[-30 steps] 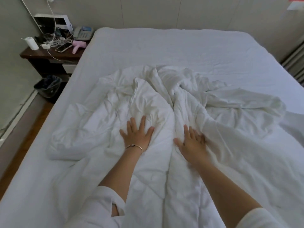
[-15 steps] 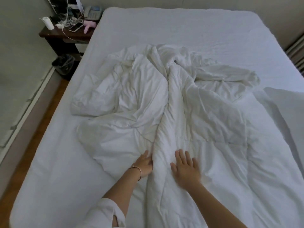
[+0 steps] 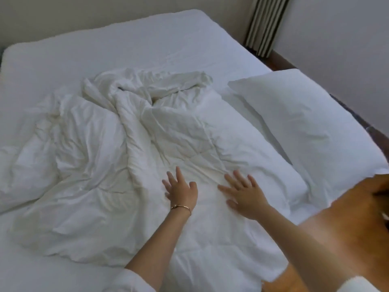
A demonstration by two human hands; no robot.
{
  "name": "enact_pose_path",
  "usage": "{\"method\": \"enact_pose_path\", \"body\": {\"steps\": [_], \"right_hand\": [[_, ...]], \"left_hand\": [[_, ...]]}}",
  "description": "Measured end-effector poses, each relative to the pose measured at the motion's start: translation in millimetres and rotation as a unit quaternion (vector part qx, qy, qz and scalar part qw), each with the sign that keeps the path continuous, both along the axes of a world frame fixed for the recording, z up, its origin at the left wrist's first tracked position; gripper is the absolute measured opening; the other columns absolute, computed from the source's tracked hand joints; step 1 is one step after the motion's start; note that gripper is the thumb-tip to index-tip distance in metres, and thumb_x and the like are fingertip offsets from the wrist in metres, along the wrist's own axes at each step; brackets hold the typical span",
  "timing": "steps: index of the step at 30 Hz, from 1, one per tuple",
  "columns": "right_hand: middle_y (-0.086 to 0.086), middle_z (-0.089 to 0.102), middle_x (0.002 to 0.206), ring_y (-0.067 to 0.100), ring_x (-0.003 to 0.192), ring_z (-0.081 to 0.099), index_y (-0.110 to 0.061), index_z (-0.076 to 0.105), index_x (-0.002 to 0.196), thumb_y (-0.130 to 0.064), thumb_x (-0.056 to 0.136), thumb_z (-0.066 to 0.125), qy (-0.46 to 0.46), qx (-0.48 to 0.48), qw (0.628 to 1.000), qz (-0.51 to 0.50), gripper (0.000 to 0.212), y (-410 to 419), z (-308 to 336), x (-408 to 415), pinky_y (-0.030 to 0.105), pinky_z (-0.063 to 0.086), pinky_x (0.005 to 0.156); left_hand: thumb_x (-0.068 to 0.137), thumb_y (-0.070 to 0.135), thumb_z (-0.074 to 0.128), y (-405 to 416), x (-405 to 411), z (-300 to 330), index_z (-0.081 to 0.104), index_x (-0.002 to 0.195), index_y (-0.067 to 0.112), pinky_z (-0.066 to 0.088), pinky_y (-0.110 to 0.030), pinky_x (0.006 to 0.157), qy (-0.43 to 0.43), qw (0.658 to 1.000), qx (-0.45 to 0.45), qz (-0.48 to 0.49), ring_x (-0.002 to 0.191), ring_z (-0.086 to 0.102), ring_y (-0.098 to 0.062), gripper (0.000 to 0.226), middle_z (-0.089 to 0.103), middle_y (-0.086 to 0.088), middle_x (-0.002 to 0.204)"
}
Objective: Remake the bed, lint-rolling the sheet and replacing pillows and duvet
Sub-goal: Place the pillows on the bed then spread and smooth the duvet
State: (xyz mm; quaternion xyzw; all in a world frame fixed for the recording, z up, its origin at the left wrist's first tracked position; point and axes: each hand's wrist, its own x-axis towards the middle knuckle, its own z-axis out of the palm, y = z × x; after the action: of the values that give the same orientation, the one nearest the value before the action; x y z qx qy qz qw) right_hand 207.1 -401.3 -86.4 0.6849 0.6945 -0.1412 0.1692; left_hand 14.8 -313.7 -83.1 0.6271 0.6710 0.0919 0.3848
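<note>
A crumpled white duvet (image 3: 101, 157) lies bunched across the middle of the bed, over the white sheet (image 3: 130, 45). My left hand (image 3: 181, 191), with a thin bracelet on the wrist, rests flat on the duvet with fingers spread. My right hand (image 3: 245, 197) lies flat on the duvet just to its right, fingers spread too. A white pillow (image 3: 303, 127) sits on the bed's right side, beside the duvet. No lint roller is in view.
A wooden bed frame edge (image 3: 347, 224) shows at the lower right. A striped curtain (image 3: 265, 22) hangs in the far right corner between pale walls. Bare sheet stretches along the far side and the left edge of the mattress.
The view has swung right: the nightstand has left the frame and the pillow and curtain have come in. Both hands have slid to the right across the duvet, still flat.
</note>
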Motion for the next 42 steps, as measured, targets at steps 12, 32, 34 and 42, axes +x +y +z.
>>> {"method": "enact_pose_path", "body": {"steps": [12,32,34,42], "right_hand": [[-0.008,0.001,0.165,0.017,0.152,-0.004,-0.032,0.004,0.157,-0.044,0.102,0.038,0.120,0.001,0.985,-0.122,0.065,-78,-20,257,0.040,0.021,0.119],[-0.002,0.024,0.157,0.022,0.143,0.026,-0.035,0.024,0.152,-0.060,0.090,0.053,0.222,0.091,0.905,-0.350,0.073,71,-22,605,0.046,0.033,0.110],[-0.002,0.020,0.156,0.023,0.142,0.024,-0.044,0.016,0.152,-0.074,0.079,0.055,0.248,0.030,0.887,-0.388,0.088,88,-27,623,0.049,0.034,0.109],[0.004,0.035,0.150,0.029,0.133,0.044,-0.044,-0.012,0.148,-0.088,0.051,0.067,0.262,-0.095,0.887,-0.369,0.133,143,-39,675,0.045,0.035,0.107]], "left_hand": [[0.093,0.042,0.040,-64,280,0,0.025,0.146,0.046,-0.002,-0.056,0.114,0.023,0.998,-0.018,-0.047,0.145,-0.019,-0.029,0.055,-0.004,0.013,0.161],[0.069,0.078,0.059,35,620,-28,-0.007,0.142,0.059,0.006,-0.066,0.111,-0.067,0.986,-0.129,0.085,0.146,-0.005,-0.036,0.101,-0.014,-0.009,0.160],[0.060,0.083,0.061,50,632,-31,-0.012,0.140,0.061,0.003,-0.068,0.110,-0.044,0.984,-0.120,0.125,0.146,-0.005,-0.037,0.111,-0.016,-0.010,0.160],[0.048,0.085,0.066,71,648,-54,0.007,0.141,0.046,0.032,-0.046,0.101,0.040,0.982,-0.047,0.181,0.124,0.038,-0.029,0.116,0.037,-0.010,0.134]]}}
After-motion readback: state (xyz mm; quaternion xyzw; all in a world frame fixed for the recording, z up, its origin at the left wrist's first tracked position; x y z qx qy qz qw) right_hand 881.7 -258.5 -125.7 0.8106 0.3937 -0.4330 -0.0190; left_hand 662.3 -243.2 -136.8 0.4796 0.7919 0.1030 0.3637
